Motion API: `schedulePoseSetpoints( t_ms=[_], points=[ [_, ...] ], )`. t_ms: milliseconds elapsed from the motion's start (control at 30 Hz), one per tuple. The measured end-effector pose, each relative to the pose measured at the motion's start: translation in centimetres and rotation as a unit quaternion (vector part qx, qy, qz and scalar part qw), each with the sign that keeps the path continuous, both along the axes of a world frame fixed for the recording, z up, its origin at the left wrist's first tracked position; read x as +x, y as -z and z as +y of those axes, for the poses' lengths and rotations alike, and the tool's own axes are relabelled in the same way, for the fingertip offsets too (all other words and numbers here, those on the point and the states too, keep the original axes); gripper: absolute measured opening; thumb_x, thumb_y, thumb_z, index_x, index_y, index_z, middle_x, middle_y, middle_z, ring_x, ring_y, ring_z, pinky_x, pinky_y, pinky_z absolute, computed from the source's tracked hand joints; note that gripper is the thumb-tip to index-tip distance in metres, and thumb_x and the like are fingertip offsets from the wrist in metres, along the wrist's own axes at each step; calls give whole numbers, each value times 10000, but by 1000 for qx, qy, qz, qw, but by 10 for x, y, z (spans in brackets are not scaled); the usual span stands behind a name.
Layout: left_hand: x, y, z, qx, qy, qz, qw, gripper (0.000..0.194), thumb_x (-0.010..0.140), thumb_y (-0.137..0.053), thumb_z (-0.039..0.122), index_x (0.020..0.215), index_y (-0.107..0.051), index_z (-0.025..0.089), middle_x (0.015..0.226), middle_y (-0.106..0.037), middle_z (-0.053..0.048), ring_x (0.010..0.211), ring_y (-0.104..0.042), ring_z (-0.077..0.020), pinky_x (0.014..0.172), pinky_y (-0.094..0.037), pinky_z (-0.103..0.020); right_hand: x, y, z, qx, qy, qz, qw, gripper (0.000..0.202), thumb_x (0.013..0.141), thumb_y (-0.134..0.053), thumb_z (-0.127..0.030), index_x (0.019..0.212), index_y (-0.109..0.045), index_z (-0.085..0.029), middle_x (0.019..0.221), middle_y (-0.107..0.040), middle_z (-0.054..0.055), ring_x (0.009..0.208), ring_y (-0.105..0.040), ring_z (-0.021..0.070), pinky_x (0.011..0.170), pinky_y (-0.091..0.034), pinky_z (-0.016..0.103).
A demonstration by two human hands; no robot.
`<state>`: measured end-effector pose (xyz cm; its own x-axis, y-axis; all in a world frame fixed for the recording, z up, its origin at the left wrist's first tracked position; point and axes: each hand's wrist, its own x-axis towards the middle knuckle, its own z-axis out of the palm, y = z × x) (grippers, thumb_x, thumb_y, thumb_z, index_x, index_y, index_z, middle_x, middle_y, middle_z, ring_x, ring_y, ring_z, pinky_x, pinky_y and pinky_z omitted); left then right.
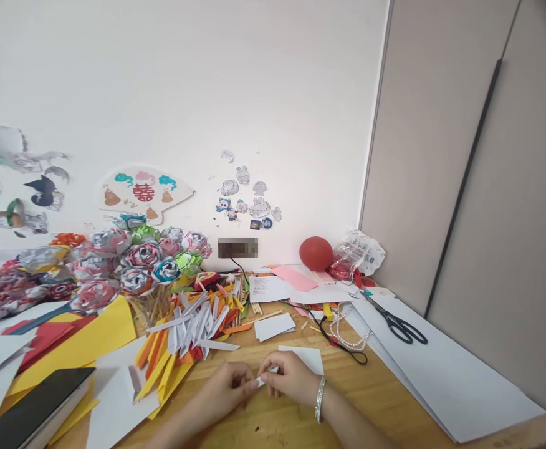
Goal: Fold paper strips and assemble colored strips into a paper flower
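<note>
Toward the near edge of the table (pixel 254 430), left hand (pixel 230 385) and right hand (pixel 290 377) pinch a white strip (pixel 262 380); its length slants between.

Bright, soft light falls fairly evenly, its source outside the frame. Shadows on the surface (pixel 254 430) around the right grip (pixel 296 374) are faint and soft-edged. Wide-angle distortion slants the cabinet (pixel 422 156) far right of the grip; the corner above it darkens. Behind the grip, a pixelated block (pixel 238 247) hides detail. The left forearm (pixel 184 421), nearer the camera, seems slightly blurred, though that is hard to judge.
</note>
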<state>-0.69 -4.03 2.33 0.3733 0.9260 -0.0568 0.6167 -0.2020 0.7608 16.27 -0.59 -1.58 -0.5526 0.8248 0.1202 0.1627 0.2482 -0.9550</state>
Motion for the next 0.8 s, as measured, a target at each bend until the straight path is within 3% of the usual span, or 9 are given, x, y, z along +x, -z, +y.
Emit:
schedulePoseSetpoints(
  t_ms=[167,367,600,700,800],
  points=[
    [4,4,0,71,10,20,997,376,740,-453,489,570,-522,162,526,-426,48,520,-369,-103,492,-270,-201,-2,4,1,25,-5,-18,1000,91,729,-522,-217,751,-583,-153,491,-495,-51,417,-458,68,422,-358,170],
    [-7,-6,-3,-5,0,2,1000,424,754,-403,544,562,-497,177,430,-443,59,422,-353,-93,448,-256,-195,7,-9,1,31,31,1,999,97,746,-499,-234,758,-551,-152,454,-468,-62,389,-425,67,401,-327,166],
    [-13,-9,1,49,-13,10,999,399,769,-408,471,498,-470,185,410,-483,48,424,-389,-101,485,-300,-197,10,-8,6,24,36,40,998,191,748,-520,-335,792,-543,-151,484,-486,-54,401,-427,66,419,-337,178],
    [-24,-14,9,67,-81,1,994,393,765,-386,469,513,-499,189,427,-515,33,420,-428,-121,484,-324,-212,10,-6,12,22,59,93,994,313,761,-488,-416,924,-506,-149,536,-517,-44,400,-417,64,420,-330,185],
    [-44,-27,15,144,-203,40,968,426,782,-338,470,531,-541,192,487,-565,3,507,-528,-170,535,-367,-232,11,-7,16,20,114,125,985,381,762,-460,-462,973,-476,-146,542,-508,-45,387,-389,63,400,-291,188]
  ],
)
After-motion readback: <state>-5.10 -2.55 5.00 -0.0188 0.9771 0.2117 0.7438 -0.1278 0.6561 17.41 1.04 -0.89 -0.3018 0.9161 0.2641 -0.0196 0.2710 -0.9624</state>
